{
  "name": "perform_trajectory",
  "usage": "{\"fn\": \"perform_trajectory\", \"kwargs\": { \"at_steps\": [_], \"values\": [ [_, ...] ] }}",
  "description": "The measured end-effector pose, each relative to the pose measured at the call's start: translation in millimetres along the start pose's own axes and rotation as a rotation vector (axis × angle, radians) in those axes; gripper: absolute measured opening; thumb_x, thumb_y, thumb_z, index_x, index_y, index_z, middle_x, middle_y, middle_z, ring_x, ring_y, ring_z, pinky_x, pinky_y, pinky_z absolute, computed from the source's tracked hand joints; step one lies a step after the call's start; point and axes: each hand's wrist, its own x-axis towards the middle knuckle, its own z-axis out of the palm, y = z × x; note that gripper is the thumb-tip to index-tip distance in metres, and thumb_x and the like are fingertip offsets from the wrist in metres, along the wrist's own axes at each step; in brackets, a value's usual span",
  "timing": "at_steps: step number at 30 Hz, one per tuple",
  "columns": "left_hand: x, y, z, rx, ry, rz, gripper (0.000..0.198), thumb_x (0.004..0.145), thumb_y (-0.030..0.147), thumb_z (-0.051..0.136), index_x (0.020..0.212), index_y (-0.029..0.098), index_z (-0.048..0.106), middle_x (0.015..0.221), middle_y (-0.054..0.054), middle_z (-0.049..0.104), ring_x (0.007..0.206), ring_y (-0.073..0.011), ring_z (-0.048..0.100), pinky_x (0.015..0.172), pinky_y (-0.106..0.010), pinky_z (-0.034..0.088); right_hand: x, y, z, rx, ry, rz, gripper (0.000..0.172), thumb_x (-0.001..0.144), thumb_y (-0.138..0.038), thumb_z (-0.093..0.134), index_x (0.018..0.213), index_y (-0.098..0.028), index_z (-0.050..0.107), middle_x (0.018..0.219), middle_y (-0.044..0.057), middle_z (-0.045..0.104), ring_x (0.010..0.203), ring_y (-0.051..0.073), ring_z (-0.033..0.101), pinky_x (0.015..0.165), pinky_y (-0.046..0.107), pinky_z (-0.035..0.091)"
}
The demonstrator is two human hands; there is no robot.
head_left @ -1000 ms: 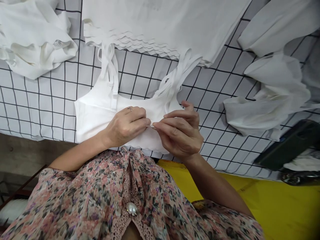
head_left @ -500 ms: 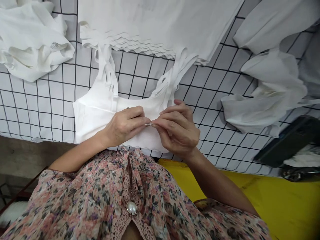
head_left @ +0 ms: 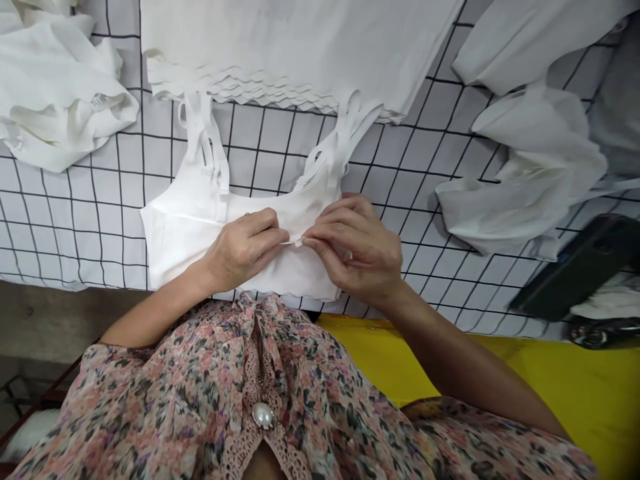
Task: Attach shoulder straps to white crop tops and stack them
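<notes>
A white bralette [head_left: 183, 230] lies flat on the gridded cloth, its straps [head_left: 330, 157] stretching away from me. Over its middle, my left hand [head_left: 245, 245] pinches one end of a thin, small white piece [head_left: 299, 243] between thumb and finger. The other end is in the fingertips of my right hand [head_left: 357, 250], whose remaining fingers curl over the bralette's right side. Too little of the white piece shows to tell its kind; it may be a bit of strap or a clip.
A stack of white fabric [head_left: 295, 47] with wavy edges lies beyond the straps. Crumpled white garments sit at the left [head_left: 55, 100] and the right [head_left: 535, 153]. A dark phone [head_left: 575, 267] is at the right edge, near a yellow surface [head_left: 525, 380].
The fingertips of my two hands have drawn slightly apart, showing more of the small white piece between them. The view has shifted a little, so the tabletop things appear further left.
</notes>
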Motion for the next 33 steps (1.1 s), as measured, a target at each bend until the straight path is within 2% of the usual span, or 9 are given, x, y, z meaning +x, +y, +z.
{"fn": "perform_trajectory", "kwargs": {
  "at_steps": [4, 17, 22, 28, 33],
  "values": [
    [-0.1, 0.9, 2.4, 0.039, 0.004, 0.02, 0.017, 0.112, 0.022, 0.054, 0.099, 0.017, 0.064, 0.082, 0.0, 0.06, 0.069, -0.0105, 0.056, 0.061, -0.022, 0.049, 1.4, -2.7, 3.4, 0.058, 0.03, 0.046, 0.01, 0.095, -0.015, 0.074, 0.097, -0.024, 0.071, 0.084, 0.001, 0.071, 0.091, 0.021, 0.066, 0.083, 0.04, 0.055],
    [-0.7, 2.1, 1.5, 0.009, 0.025, 0.0, 0.012, 0.111, 0.023, 0.057, 0.102, 0.019, 0.063, 0.084, 0.001, 0.061, 0.069, -0.0095, 0.057, 0.062, -0.021, 0.049, -2.3, -1.7, 12.5, 0.049, 0.092, 0.034, 0.01, 0.096, -0.016, 0.074, 0.098, -0.026, 0.073, 0.084, 0.001, 0.071, 0.091, 0.021, 0.066, 0.082, 0.041, 0.054],
    [-0.3, 2.8, 0.9, 0.016, 0.032, -0.013, 0.016, 0.112, 0.028, 0.057, 0.1, 0.019, 0.063, 0.084, 0.001, 0.062, 0.07, -0.0092, 0.058, 0.062, -0.021, 0.049, -0.7, -3.2, 15.0, 0.073, 0.147, 0.02, 0.01, 0.095, -0.014, 0.075, 0.098, -0.024, 0.072, 0.083, 0.001, 0.069, 0.09, 0.021, 0.064, 0.082, 0.04, 0.054],
    [0.3, 3.1, 1.2, 0.018, 0.034, -0.008, 0.018, 0.113, 0.027, 0.056, 0.099, 0.02, 0.063, 0.083, 0.001, 0.063, 0.07, -0.0095, 0.058, 0.062, -0.022, 0.049, -1.3, -3.4, 11.1, 0.048, 0.09, 0.059, 0.007, 0.097, -0.02, 0.074, 0.098, -0.027, 0.073, 0.084, 0.001, 0.07, 0.09, 0.022, 0.066, 0.085, 0.044, 0.053],
    [1.7, 3.7, 0.8, 0.015, 0.061, 0.019, 0.012, 0.11, 0.022, 0.059, 0.099, 0.019, 0.062, 0.084, 0.0, 0.063, 0.071, -0.0104, 0.057, 0.061, -0.022, 0.048, -3.1, -1.5, 9.9, 0.075, 0.078, 0.055, 0.012, 0.095, -0.018, 0.075, 0.102, -0.029, 0.075, 0.086, 0.0, 0.07, 0.094, 0.022, 0.065, 0.088, 0.045, 0.053]
  ]
}}
